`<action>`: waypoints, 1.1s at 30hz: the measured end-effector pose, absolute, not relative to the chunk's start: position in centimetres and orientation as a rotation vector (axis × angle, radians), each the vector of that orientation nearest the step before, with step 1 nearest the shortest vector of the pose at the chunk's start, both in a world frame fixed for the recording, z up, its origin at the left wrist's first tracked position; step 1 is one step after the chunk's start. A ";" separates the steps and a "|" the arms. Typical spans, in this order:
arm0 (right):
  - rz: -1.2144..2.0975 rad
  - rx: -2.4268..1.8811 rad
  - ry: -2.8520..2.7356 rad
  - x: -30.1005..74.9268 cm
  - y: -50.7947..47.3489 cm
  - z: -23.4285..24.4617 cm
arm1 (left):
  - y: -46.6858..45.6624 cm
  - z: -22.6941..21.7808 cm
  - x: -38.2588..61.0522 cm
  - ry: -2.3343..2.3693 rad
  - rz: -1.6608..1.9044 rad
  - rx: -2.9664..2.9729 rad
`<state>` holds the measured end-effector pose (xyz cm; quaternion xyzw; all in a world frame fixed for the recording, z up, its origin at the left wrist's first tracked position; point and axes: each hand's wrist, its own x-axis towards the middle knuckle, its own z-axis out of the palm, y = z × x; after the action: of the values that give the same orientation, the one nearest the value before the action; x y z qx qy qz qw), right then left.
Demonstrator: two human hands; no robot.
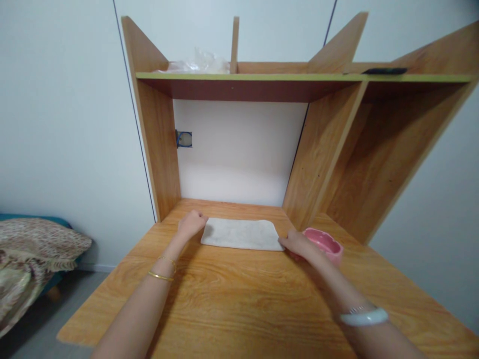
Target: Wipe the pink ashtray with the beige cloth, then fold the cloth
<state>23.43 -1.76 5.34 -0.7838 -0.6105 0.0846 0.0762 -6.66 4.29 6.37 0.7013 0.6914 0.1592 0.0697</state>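
Observation:
A white cloth (241,234), folded into a flat strip, lies on the wooden desk (239,294). My left hand (192,225) is closed at the cloth's far left corner, thumb and fingers pinched together there. At the near right corner, the fingers of my right hand (297,243) grip the cloth's edge. Just beyond my right wrist stands a pink bowl (325,240) with a wavy rim, partly hidden by that hand and forearm.
A wooden shelf unit (247,89) rises at the back of the desk. It bears a clear plastic bag (204,62) and a dark flat object (385,71). An uncovered wall socket box (184,139) shows behind. To the left is a patterned fringed blanket (37,244).

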 end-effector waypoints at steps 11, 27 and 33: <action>0.545 -2.258 -1.725 23.0 -1.7 5.8 | 3.8 5.0 -7.6 2.087 0.737 2.023; -0.014 -2.028 -2.041 6.6 2.5 9.7 | 3.5 5.1 -8.4 2.264 0.703 1.903; 0.052 -1.992 -2.089 2.6 2.8 7.4 | 3.4 5.3 -9.2 2.350 0.705 1.844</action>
<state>2.55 2.78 7.43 -0.6844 -0.7178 0.0177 0.1268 -9.15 3.44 5.34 0.6004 0.7652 0.2296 0.0362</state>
